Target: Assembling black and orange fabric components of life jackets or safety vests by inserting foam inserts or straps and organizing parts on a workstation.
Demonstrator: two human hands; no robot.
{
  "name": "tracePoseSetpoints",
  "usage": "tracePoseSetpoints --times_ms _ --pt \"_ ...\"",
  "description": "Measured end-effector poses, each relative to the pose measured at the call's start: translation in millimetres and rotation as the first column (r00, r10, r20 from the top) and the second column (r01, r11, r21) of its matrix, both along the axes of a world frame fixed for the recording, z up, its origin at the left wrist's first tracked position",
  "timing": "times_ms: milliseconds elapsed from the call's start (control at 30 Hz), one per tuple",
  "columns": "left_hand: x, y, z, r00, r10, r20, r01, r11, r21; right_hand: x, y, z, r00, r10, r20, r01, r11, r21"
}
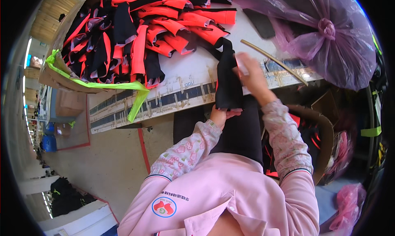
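A long black fabric piece (229,81), with a bit of orange-red at its edge, hangs over the table's near edge toward my lap. My left hand (221,115) is under its lower end, gripping it there, with fingers partly covered by the cloth. Close to the right side of the same piece is my right hand (252,77), smeared by motion, so its fingers cannot be made out clearly. Beyond both hands lies a heap of black and orange-red fabric pieces (164,24), some spilling onto the white table (177,67).
A cardboard box (61,81) edged with a yellow-green strip (140,100) holds much of the heap. Right of my hands lies a thin stick (275,63). A knotted purple plastic bag (345,46) sits at the far right. Below the table, another carton (326,125) contains similar pieces.
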State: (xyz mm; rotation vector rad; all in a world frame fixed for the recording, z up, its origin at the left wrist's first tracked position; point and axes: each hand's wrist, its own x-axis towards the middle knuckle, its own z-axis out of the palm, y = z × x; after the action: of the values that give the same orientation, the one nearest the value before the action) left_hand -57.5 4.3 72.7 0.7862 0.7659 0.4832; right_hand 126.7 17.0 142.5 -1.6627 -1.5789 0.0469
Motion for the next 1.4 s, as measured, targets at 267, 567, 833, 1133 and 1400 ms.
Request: tracePoseSetpoints --times_ms 267,567,833,1133,1400 --pt "10.4 -13.2 1.2 0.998 0.053 0.037 -0.055 0.997 0.052 132.0 -66.4 -17.7 0.662 -0.306 0.684 0.644 0.700 -0.309" --pt "14.4 -11.9 1.7 0.998 0.016 0.059 -0.015 1.000 -0.007 102.5 -131.7 0.8 0.900 -0.354 -0.254 0.199 0.852 -0.483" --pt "14.6 -11.4 1.0 0.991 0.107 0.076 -0.098 0.989 -0.108 -8.3 -287.8 50.1 0.533 -0.421 -0.734 -0.457 0.587 -0.668" --pt "20.5 -21.3 -16.9 0.988 0.125 0.092 -0.129 0.991 0.033 -60.0 -249.7 38.9 0.556 -0.511 -0.656 -0.338 0.582 -0.740" --pt "28.0 -30.1 -7.6 0.980 0.152 -0.130 -0.143 0.987 0.074 -66.4 -146.2 6.9 0.566 -0.480 -0.671 -0.285 0.650 -0.705"
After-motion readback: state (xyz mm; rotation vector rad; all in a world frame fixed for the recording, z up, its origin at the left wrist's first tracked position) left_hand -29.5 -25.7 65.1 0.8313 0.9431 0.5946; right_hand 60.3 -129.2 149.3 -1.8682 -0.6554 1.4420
